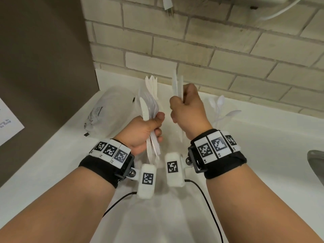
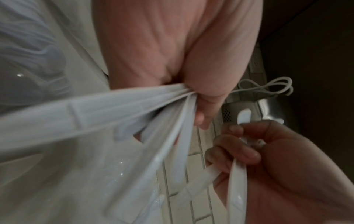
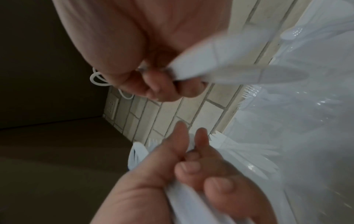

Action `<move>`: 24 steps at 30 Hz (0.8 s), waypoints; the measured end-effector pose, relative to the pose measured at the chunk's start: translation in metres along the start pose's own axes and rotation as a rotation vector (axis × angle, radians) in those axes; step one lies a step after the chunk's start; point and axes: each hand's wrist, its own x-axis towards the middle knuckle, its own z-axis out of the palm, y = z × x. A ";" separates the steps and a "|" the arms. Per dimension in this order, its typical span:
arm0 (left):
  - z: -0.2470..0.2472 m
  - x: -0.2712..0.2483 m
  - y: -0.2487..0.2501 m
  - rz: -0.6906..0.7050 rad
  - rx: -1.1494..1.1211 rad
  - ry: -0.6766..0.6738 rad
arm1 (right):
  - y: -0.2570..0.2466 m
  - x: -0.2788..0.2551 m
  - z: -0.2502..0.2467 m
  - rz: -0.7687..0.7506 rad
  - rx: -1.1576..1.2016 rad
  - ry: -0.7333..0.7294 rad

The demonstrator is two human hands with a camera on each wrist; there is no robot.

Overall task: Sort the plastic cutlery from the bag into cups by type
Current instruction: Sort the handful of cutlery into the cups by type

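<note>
My left hand (image 1: 147,127) grips a fanned bundle of white plastic cutlery (image 1: 150,109), knives and forks, upright above the white counter (image 1: 263,155). In the left wrist view the bundle (image 2: 134,109) spreads out from the curled fingers. Close to its right, my right hand (image 1: 187,109) holds two white knives (image 1: 177,86) upright; the right wrist view shows those knives (image 3: 239,68) pinched in its fingers. A clear cup (image 1: 226,118) with several spoons (image 1: 220,100) stands behind the right hand. The crumpled clear bag (image 1: 108,109) lies at the back left.
A tiled wall (image 1: 228,50) runs behind the counter and a brown panel (image 1: 43,67) closes the left side. A metal sink edge (image 1: 315,160) shows at the far right. A white paper (image 1: 8,123) hangs on the left. White cords (image 2: 268,86) lie near the wall.
</note>
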 end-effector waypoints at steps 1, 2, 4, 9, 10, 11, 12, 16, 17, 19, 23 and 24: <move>0.003 0.000 0.000 0.017 0.037 0.035 | -0.001 0.000 0.001 0.021 0.010 -0.039; 0.005 -0.001 -0.001 0.039 0.074 0.065 | -0.002 -0.002 0.002 0.040 0.006 -0.080; 0.009 -0.001 -0.001 0.081 0.140 0.110 | 0.000 -0.005 0.006 0.043 -0.039 -0.141; 0.013 -0.001 0.002 0.144 0.330 0.222 | 0.007 -0.007 0.011 0.011 -0.038 -0.150; 0.013 -0.001 0.003 0.162 0.344 0.240 | 0.008 -0.006 0.011 0.025 -0.022 -0.149; 0.014 -0.002 0.004 0.182 0.353 0.242 | 0.008 -0.006 0.011 0.032 -0.018 -0.151; 0.014 -0.002 0.004 0.203 0.365 0.236 | 0.010 -0.005 0.011 0.035 -0.023 -0.149; 0.010 0.000 0.002 0.262 0.450 0.233 | 0.016 -0.002 0.012 0.044 -0.069 -0.095; 0.011 0.001 0.001 0.282 0.466 0.234 | 0.017 -0.002 0.011 0.047 -0.066 -0.094; 0.011 0.001 -0.002 0.320 0.505 0.222 | 0.019 0.000 0.011 0.053 -0.069 -0.092; 0.014 0.000 -0.004 0.315 0.480 0.204 | 0.021 0.003 0.010 0.104 0.004 0.059; 0.014 0.001 -0.005 0.294 0.459 0.209 | 0.020 0.004 0.009 0.106 0.052 0.133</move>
